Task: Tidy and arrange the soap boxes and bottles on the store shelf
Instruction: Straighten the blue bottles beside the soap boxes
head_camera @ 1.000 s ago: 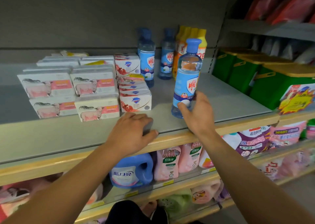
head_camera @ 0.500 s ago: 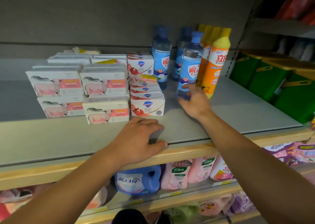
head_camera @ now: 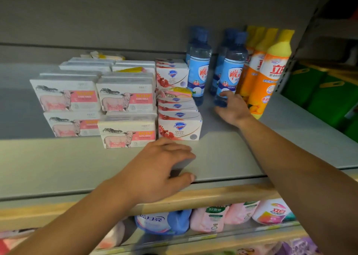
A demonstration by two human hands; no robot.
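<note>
Right hand (head_camera: 233,109) reaches to the base of the front blue bottle (head_camera: 230,68), fingers spread against it, not clearly clamped. Left hand (head_camera: 160,169) lies flat, empty, on the shelf (head_camera: 67,163) edge. Bottle-lining step; next, nudge it flush beside the 2 rows.

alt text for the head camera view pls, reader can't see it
The right hand touches the base of a blue bottle beside yellow-capped orange bottles on a grey shelf. The left hand rests flat at its front edge, before stacked soap boxes.
</note>
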